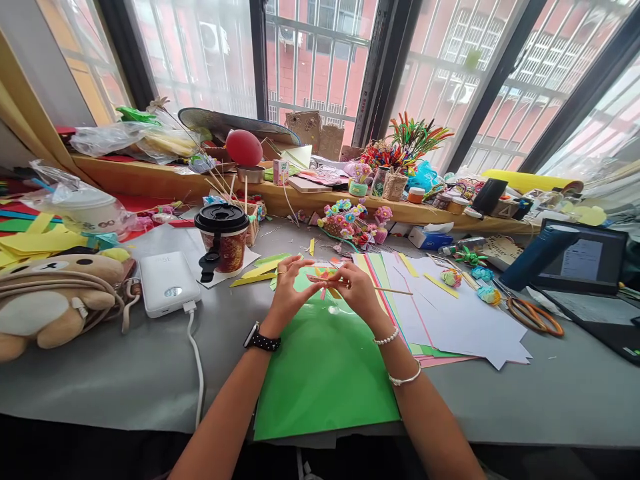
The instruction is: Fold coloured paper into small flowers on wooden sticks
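Note:
My left hand [289, 288] and my right hand [356, 288] meet above a green paper sheet [325, 373] on the grey table [125, 373]. Both pinch a small orange and pink paper piece [324, 275] between their fingertips. A thin wooden stick [393, 290] runs out to the right from my right hand's fingers. My left wrist wears a black watch; my right wrist wears bead bracelets.
A lidded coffee cup [223, 239] and a white power bank [167, 283] lie to the left, beside a plush bear [55, 293]. White and coloured paper sheets [450, 313], orange scissors [535, 316] and a laptop [583, 260] are to the right. Paper flowers [350, 221] crowd the cluttered sill behind.

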`<act>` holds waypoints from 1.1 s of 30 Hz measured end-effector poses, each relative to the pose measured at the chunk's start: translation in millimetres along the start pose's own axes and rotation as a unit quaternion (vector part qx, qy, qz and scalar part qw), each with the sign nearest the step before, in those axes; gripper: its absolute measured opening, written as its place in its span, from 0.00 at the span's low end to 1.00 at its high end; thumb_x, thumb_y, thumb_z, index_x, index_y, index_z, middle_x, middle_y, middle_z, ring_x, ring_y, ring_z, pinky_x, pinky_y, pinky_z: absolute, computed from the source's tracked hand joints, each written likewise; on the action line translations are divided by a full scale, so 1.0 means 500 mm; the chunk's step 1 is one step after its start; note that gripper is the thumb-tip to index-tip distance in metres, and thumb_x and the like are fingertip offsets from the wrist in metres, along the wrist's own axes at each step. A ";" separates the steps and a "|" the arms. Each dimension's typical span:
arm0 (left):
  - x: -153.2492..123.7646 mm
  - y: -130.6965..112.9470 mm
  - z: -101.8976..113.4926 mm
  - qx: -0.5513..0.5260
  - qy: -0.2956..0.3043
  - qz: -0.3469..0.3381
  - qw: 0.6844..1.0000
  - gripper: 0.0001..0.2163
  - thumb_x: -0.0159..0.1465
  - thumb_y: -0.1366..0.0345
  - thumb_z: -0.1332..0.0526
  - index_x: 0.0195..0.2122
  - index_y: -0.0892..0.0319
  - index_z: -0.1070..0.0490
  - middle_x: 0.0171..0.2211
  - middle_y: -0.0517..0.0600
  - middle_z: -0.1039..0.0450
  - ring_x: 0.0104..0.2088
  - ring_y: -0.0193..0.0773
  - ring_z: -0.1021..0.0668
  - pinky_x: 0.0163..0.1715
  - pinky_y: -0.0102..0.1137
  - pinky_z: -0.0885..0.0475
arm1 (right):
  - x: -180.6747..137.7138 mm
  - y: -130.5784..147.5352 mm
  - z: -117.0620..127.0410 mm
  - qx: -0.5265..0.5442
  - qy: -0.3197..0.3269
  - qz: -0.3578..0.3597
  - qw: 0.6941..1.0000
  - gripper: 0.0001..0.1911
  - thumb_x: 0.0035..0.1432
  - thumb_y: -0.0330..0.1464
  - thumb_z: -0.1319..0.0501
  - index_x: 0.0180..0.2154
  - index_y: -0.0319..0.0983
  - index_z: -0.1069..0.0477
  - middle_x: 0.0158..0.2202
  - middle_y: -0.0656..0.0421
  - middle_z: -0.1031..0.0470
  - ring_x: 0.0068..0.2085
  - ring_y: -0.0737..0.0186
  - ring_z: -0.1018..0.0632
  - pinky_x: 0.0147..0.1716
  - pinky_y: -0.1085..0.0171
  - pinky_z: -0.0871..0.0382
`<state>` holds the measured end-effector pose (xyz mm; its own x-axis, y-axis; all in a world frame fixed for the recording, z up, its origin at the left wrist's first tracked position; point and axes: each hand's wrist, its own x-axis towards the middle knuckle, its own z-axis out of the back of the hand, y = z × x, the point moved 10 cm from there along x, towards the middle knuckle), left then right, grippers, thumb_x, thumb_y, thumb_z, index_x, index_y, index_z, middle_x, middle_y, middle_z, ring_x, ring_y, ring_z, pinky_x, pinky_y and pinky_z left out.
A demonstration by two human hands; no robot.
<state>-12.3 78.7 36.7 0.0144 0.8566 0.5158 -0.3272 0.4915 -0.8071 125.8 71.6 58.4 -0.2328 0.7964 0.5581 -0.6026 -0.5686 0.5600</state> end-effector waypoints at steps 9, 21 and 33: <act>-0.010 -0.055 -0.006 0.135 -0.005 -0.143 0.980 0.07 0.56 0.62 0.42 0.32 0.58 0.30 0.40 0.52 0.32 0.45 0.40 0.31 0.47 0.39 0.38 | -0.002 -0.002 -0.013 -0.018 0.015 0.003 1.000 0.01 0.49 0.30 0.38 0.27 0.38 0.28 0.28 0.61 0.34 0.28 0.69 0.31 0.27 0.70 0.38; -0.011 -0.054 -0.016 0.157 0.021 -0.152 0.976 0.07 0.57 0.61 0.43 0.30 0.57 0.28 0.39 0.51 0.30 0.44 0.40 0.30 0.48 0.40 0.39 | -0.002 0.000 -0.013 0.002 0.010 0.011 1.000 0.02 0.47 0.30 0.37 0.26 0.38 0.29 0.28 0.61 0.34 0.30 0.68 0.31 0.29 0.69 0.37; -0.005 -0.030 -0.022 0.182 0.032 -0.112 0.976 0.05 0.55 0.64 0.41 0.28 0.56 0.26 0.39 0.51 0.30 0.45 0.42 0.32 0.46 0.40 0.38 | 0.001 -0.015 -0.025 0.000 0.055 -0.039 0.998 0.10 0.52 0.34 0.42 0.25 0.36 0.28 0.24 0.60 0.33 0.25 0.69 0.32 0.28 0.68 0.39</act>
<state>2.8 70.9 44.5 0.1791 0.7478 0.6393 -0.6229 0.5892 -0.5147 120.4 78.8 46.8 -0.2673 0.8560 0.4424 -0.6218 -0.5040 0.5994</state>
